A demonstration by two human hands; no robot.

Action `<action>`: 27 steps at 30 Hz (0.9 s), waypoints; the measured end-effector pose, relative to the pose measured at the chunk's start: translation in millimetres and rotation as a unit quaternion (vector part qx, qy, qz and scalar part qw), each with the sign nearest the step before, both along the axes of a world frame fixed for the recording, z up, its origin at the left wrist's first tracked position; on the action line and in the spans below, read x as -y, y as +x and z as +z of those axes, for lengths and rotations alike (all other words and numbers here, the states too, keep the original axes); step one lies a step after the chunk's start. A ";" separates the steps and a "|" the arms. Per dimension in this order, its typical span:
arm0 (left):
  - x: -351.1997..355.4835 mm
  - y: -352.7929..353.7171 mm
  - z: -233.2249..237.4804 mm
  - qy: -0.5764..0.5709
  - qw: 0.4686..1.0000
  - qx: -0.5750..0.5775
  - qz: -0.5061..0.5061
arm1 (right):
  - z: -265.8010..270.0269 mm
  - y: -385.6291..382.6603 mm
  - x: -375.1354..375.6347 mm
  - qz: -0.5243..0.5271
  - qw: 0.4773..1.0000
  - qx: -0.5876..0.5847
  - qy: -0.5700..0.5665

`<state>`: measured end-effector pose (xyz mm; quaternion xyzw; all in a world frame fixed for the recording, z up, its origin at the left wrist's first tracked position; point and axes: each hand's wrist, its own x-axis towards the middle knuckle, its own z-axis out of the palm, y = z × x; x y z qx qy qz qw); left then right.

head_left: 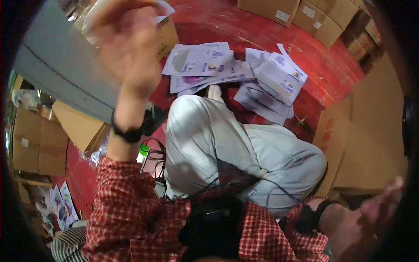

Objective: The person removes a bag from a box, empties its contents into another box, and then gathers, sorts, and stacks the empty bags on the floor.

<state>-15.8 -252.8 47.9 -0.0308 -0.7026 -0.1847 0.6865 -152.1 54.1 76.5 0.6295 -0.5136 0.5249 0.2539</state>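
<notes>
My left hand point(133, 48) is raised high at the upper left, close to the camera and smeared by motion. Its fingers cannot be made out clearly, and nothing distinct shows in it. Low on the right, my right hand point(371, 216) is partly in shadow, fingers stretched out beside a large cardboard box point(371, 144), with nothing seen in it. In front of my crossed legs point(209, 135), a pile of printed white paper sheets point(205, 61) lies on the floor, the top one with a rounded grey area. Right of it lies another loose, uneven printed paper pile point(279, 81).
Cardboard boxes point(305, 17) line the back right of the red floor point(257, 26). A grey panel point(65, 61) stands on the left, with more boxes point(39, 142) beyond it. Black cables point(157, 153) and a green-topped object point(144, 150) sit beside my left leg.
</notes>
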 end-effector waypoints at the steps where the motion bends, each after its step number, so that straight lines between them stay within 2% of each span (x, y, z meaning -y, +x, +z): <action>1: 30.5 -10.1 -14.4 0.033 0.997 0.054 0.043 | -4.9 1.8 3.5 -0.020 1.000 0.008 0.013; 2: 67.1 -14.2 -34.3 -0.014 0.975 0.144 0.172 | -8.8 5.7 8.1 -0.039 0.998 0.020 0.034; 3: 94.0 -23.2 -57.5 0.197 0.968 0.134 0.073 | -13.4 7.1 10.4 -0.056 0.996 0.033 0.057; 4: 134.8 -30.2 -93.5 0.254 0.955 0.104 0.111 | -16.2 7.5 10.6 -0.058 0.993 0.046 0.096; 5: 186.3 -32.8 -139.1 0.359 0.927 0.081 0.074 | -17.3 5.5 9.4 -0.044 0.984 0.063 0.158; 6: 208.3 -23.0 -164.8 0.586 0.808 0.059 0.006 | -19.4 3.8 3.7 -0.033 0.972 0.079 0.218; 7: 229.9 -13.3 -189.9 0.776 0.629 -0.020 -0.042 | -20.6 4.0 1.6 -0.039 0.966 0.093 0.240; 8: 231.9 -2.9 -204.9 0.670 0.711 0.196 0.083 | -21.3 4.5 -1.2 -0.049 0.957 0.108 0.263; 9: 228.4 10.8 -219.5 0.511 0.736 0.397 0.200 | -22.7 3.6 -5.6 -0.063 0.948 0.123 0.285; 10: 263.7 5.1 -272.7 0.659 0.715 0.192 0.132 | -27.1 -1.5 -12.0 -0.063 0.940 0.167 0.290; 11: 298.3 -0.5 -324.7 0.733 0.672 -0.066 0.081 | -30.5 -1.6 -12.5 -0.092 0.935 0.179 0.291; 12: 290.7 1.0 -322.3 0.758 0.615 0.012 0.216 | -33.4 -2.0 -12.2 -0.122 0.929 0.190 0.293; 13: 282.8 2.4 -319.8 0.779 0.527 0.089 0.328 | -36.3 -2.4 -11.2 -0.152 0.922 0.201 0.294; 14: 276.9 4.6 -329.7 0.757 0.551 0.088 0.339 | -40.1 -3.4 -11.3 -0.160 0.908 0.252 0.294; 17: 280.1 20.8 -356.2 0.687 0.625 0.082 0.361 | -33.5 -6.1 -14.9 -0.087 0.878 0.295 0.367; 18: 284.1 22.7 -355.2 0.667 0.627 0.101 0.390 | -30.9 -11.6 -23.6 -0.079 0.861 0.285 0.414; 19: 288.8 22.9 -354.1 0.646 0.627 0.119 0.418 | -28.5 -10.4 -31.1 -0.064 0.851 0.309 0.420; 20: 272.1 24.4 -333.4 0.609 0.659 0.139 0.419 | -22.3 -6.2 -30.9 -0.046 0.841 0.332 0.426; 21: 272.9 22.5 -330.8 0.587 0.682 0.178 0.399 | -18.2 -2.2 -28.7 -0.029 0.828 0.357 0.431; 22: 272.8 24.4 -328.8 0.563 0.702 0.217 0.379 | -24.3 -2.2 -24.1 -0.024 0.845 0.368 0.387; 23: 275.9 28.6 -335.2 0.537 0.717 0.259 0.362 | -25.3 0.4 -20.9 -0.029 0.841 0.394 0.371; 24: 280.4 26.1 -340.5 0.531 0.719 0.277 0.354 | -27.1 3.3 -17.5 -0.031 0.834 0.420 0.355; 25: 284.4 28.5 -345.9 0.527 0.693 0.344 0.353 | -29.3 5.0 -13.7 -0.032 0.828 0.446 0.338; 27: 291.7 27.9 -364.2 0.517 0.677 0.411 0.324 | -34.1 1.1 -10.0 -0.020 0.817 0.443 0.370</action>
